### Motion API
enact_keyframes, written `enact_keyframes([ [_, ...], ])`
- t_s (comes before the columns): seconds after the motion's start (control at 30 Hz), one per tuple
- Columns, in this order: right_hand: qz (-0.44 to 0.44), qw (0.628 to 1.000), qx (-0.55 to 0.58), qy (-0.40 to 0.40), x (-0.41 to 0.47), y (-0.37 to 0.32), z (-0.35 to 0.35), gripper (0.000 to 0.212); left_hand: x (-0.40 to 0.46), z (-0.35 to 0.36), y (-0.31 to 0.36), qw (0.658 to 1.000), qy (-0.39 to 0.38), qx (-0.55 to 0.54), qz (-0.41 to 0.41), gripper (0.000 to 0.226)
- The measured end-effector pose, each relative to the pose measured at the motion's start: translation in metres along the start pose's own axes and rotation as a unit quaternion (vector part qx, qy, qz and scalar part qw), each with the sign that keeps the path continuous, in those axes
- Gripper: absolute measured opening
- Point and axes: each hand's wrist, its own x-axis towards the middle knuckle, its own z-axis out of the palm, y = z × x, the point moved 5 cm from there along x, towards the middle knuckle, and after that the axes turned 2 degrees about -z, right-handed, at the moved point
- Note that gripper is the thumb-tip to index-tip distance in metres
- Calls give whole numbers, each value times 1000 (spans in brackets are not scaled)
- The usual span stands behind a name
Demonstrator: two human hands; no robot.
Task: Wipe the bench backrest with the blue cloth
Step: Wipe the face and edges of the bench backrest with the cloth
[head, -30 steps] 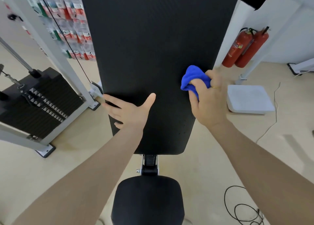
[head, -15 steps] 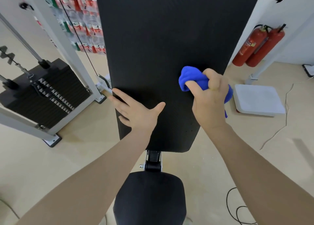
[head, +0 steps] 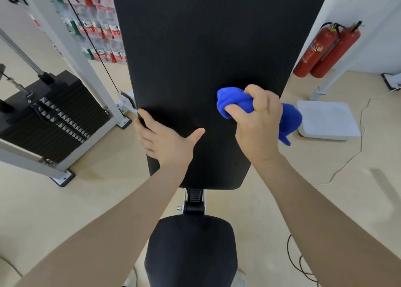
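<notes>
The black padded bench backrest (head: 195, 48) fills the middle of the view, sloping away from me, with the black seat pad (head: 191, 249) below it. My right hand (head: 258, 130) is closed on a bunched blue cloth (head: 233, 102) and presses it against the lower right part of the backrest; a tail of cloth hangs past the right edge. My left hand (head: 165, 139) lies flat on the lower left of the backrest, fingers spread and curled over its left edge.
A weight stack (head: 50, 115) with a white frame and cable stands at left. Two red fire extinguishers (head: 325, 50) lean at the right wall, with a white scale (head: 327, 119) on the floor near them. Black cable (head: 299, 263) lies coiled at lower right.
My right hand has slid the blue cloth down and leftward across the backrest, and more cloth now hangs off the right side. My left hand has stayed on the left edge.
</notes>
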Motion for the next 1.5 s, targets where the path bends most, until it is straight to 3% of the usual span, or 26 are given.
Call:
enact_keyframes([
  [0.13, -6, 998, -11, -63, -63, -16, 26, 33, -2, 1, 0, 1000, -13, 7, 13, 128],
  [0.27, -16, 990, 0, -137, -79, -21, 35, 42, 2, -5, -6, 999, -11, 12, 32, 116],
  [0.43, -21, 998, 14, -54, -11, -7, -3, 58, 5, -16, -12, 997, -8, 52, 51, 108],
  [0.5, 55, 996, 50, 39, 12, -3, -17, 52, 6, -16, -12, 997, 0, 52, 55, 109],
  [0.57, 139, 987, 69, 52, 4, -3, -9, 40, 8, -16, -13, 997, 7, 50, 65, 109],
  [0.6, 137, 989, 53, 32, -12, -7, 0, 37, 8, -16, -14, 996, 11, 50, 69, 109],
  [0.7, 9, 997, -8, -76, -77, -25, 33, 51, 8, -13, -19, 995, 17, 50, 87, 109],
  [0.8, -4, 992, -32, -125, -90, -29, 41, 48, 9, -11, -22, 993, 14, 45, 106, 109],
  [1.07, 11, 999, -37, -1, -13, -35, 19, 29, 11, -13, -26, 990, 10, 59, 125, 108],
  [1.27, -60, 989, -40, -127, -100, -61, 59, 41, 15, -17, -30, 986, -3, 66, 153, 101],
  [1.33, -55, 990, -37, -126, -92, -65, 56, 38, 17, -18, -31, 984, -6, 67, 164, 96],
  [1.5, -35, 999, -32, -10, -11, -67, 34, 26, 21, -28, -32, 983, -7, 69, 172, 89],
])
